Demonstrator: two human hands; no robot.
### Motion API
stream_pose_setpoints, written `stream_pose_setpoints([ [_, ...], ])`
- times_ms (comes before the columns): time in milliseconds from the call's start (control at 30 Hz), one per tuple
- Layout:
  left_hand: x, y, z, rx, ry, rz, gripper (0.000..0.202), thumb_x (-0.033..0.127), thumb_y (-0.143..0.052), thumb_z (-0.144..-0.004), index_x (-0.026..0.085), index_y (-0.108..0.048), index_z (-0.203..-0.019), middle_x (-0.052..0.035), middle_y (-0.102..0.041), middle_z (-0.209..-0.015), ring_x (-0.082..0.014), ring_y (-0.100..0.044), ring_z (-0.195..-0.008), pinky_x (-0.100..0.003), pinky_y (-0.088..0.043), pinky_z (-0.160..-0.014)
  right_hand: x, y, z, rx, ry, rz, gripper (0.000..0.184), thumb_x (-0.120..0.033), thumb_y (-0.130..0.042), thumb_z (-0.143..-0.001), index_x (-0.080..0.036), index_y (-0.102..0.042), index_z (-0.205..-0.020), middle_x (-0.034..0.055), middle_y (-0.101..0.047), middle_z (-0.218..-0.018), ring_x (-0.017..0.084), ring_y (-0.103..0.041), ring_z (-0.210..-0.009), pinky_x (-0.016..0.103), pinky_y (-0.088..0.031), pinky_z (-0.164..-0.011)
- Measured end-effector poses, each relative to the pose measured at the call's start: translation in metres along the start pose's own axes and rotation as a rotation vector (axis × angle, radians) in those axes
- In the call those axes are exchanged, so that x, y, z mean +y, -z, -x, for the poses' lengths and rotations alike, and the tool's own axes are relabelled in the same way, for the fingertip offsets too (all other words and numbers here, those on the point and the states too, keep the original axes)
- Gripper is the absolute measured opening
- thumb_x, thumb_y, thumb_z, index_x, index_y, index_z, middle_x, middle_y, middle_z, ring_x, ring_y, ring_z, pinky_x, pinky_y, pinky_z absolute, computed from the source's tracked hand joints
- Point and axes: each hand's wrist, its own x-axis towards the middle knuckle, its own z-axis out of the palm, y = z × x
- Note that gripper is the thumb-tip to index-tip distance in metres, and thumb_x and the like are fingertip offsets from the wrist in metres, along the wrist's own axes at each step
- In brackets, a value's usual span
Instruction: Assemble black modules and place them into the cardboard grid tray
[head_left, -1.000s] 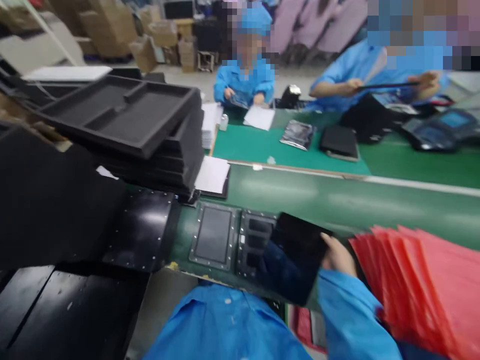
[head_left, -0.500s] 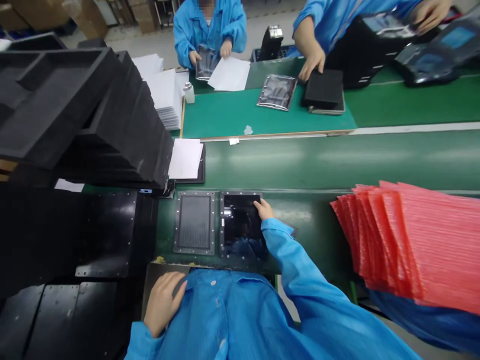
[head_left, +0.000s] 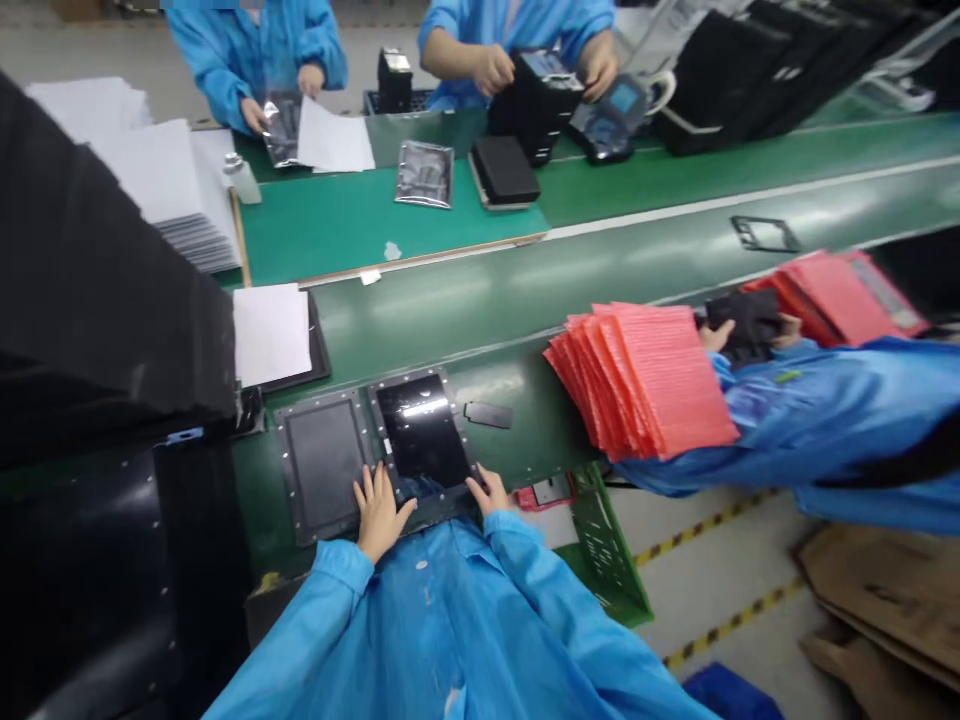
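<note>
Black foam trays [head_left: 97, 270]: stacked, far left. White paper sheet [head_left: 270, 335]: lying flat beside the stack. Metal-framed grey plate [head_left: 322, 465]: set into the green desk [head_left: 442, 310]. Left hand [head_left: 381, 517]: open, fingers spread, at the plate's lower edge, holding nothing. Glossy black tablet [head_left: 420, 430]: flat in the adjoining riveted frame. Right hand [head_left: 487, 492]: fingers at the tablet's lower right corner, grip unclear. Black strip [head_left: 487, 414]: just beside the tablet. Red bubble-wrap pouches [head_left: 641, 380]: stacked, further right.
</note>
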Motion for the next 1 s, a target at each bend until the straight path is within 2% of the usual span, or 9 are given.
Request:
stream_pose_setpoints([
  [200, -0.004, -0.025, 0.006, 0.092, 0.196, 0.120, 0.067, 0.042, -0.033, -0.089, 0.004, -0.029, -0.143, -0.0170, -0.026, -0.152, -0.0333, 0.002, -0.144, -0.061, -0.009, -0.113, 0.013, -0.006, -0.009, -0.170, -0.088, -0.084, 0.043, -0.031, -0.070, -0.062, -0.018, -0.064, -0.103, 0.0029, -0.055, -0.081, 0.020, -0.060, -0.077, 0.036, -0.053, -0.074],
  [367, 0.002, -0.005, 0.003, 0.072, 0.314, 0.111, 0.070, 0.044, -0.037, -0.084, 0.006, -0.030, -0.143, -0.0152, -0.024, -0.153, -0.0305, 0.000, -0.145, -0.058, -0.007, -0.114, -0.010, 0.002, -0.022, -0.306, -0.065, -0.100, 0.055, -0.022, -0.073, -0.060, -0.021, -0.060, -0.113, 0.0043, -0.057, -0.094, 0.021, -0.060, -0.087, 0.037, -0.050, -0.086],
  [467, -0.002, 0.034, -0.041, 0.157, 0.355, 0.066, 0.070, 0.049, -0.037, -0.083, 0.009, -0.037, -0.140, -0.0136, -0.022, -0.154, -0.0311, -0.004, -0.145, -0.059, -0.006, -0.114, -0.065, 0.008, -0.063, -0.385, 0.114, -0.074, 0.074, -0.023, -0.073, -0.063, -0.023, -0.047, -0.133, 0.0087, -0.050, -0.122, 0.024, -0.055, -0.111, 0.035, -0.043, -0.100],
  [533, -0.004, 0.061, -0.081, 0.193, 0.386, 0.092, 0.066, 0.051, -0.031, -0.085, 0.011, -0.044, -0.136, -0.0130, -0.025, -0.153, -0.0323, -0.010, -0.144, -0.062, -0.007, -0.112, -0.110, 0.014, -0.102, -0.413, 0.247, -0.018, 0.067, -0.029, -0.064, -0.076, -0.025, -0.041, -0.139, 0.0091, -0.044, -0.132, 0.024, -0.049, -0.121, 0.036, -0.036, -0.105],
  [600, -0.004, 0.075, -0.118, 0.201, 0.412, 0.153, 0.063, 0.053, -0.024, -0.086, 0.016, -0.050, -0.131, -0.0098, -0.029, -0.152, -0.0334, -0.013, -0.143, -0.064, -0.007, -0.111, -0.147, 0.020, -0.138, -0.432, 0.233, 0.014, 0.058, -0.032, -0.057, -0.083, -0.029, -0.042, -0.139, 0.0080, -0.042, -0.133, 0.025, -0.052, -0.117, 0.038, -0.038, -0.104],
  [667, -0.005, 0.071, -0.142, 0.248, 0.445, 0.206, 0.061, 0.056, -0.017, -0.086, 0.028, -0.048, -0.131, -0.0013, -0.027, -0.153, -0.0321, -0.010, -0.144, -0.065, -0.005, -0.110, -0.165, 0.021, -0.163, -0.427, 0.192, 0.022, 0.053, -0.035, -0.063, -0.080, -0.031, -0.051, -0.132, 0.0057, -0.047, -0.126, 0.024, -0.057, -0.108, 0.037, -0.042, -0.099],
  [800, -0.015, 0.046, -0.156, 0.343, 0.511, 0.247, 0.060, 0.062, -0.016, -0.082, 0.048, -0.021, -0.140, 0.0141, -0.015, -0.154, -0.0245, 0.003, -0.145, -0.061, 0.004, -0.112, -0.163, 0.005, -0.178, -0.396, 0.152, -0.002, 0.046, -0.040, -0.072, -0.072, -0.033, -0.062, -0.117, 0.0008, -0.055, -0.109, 0.021, -0.060, -0.101, 0.032, -0.047, -0.090],
  [867, -0.017, 0.049, -0.159, 0.315, 0.497, 0.228, 0.066, 0.062, -0.018, -0.080, 0.041, -0.020, -0.143, 0.0089, -0.020, -0.155, -0.0273, 0.001, -0.144, -0.063, 0.000, -0.112, -0.160, -0.002, -0.175, -0.345, 0.144, 0.011, 0.044, -0.043, -0.071, -0.072, -0.035, -0.063, -0.115, -0.0005, -0.055, -0.106, 0.018, -0.060, -0.098, 0.029, -0.047, -0.088],
  [1000, -0.009, 0.065, -0.150, 0.302, 0.396, 0.085, 0.078, 0.061, -0.023, -0.080, 0.010, -0.042, -0.136, -0.0212, -0.035, -0.147, -0.0445, -0.028, -0.136, -0.072, -0.027, -0.100, -0.168, 0.001, -0.164, -0.280, 0.159, 0.073, 0.044, -0.041, -0.066, -0.077, -0.029, -0.060, -0.119, 0.0038, -0.054, -0.112, 0.017, -0.061, -0.092, 0.030, -0.049, -0.085],
])
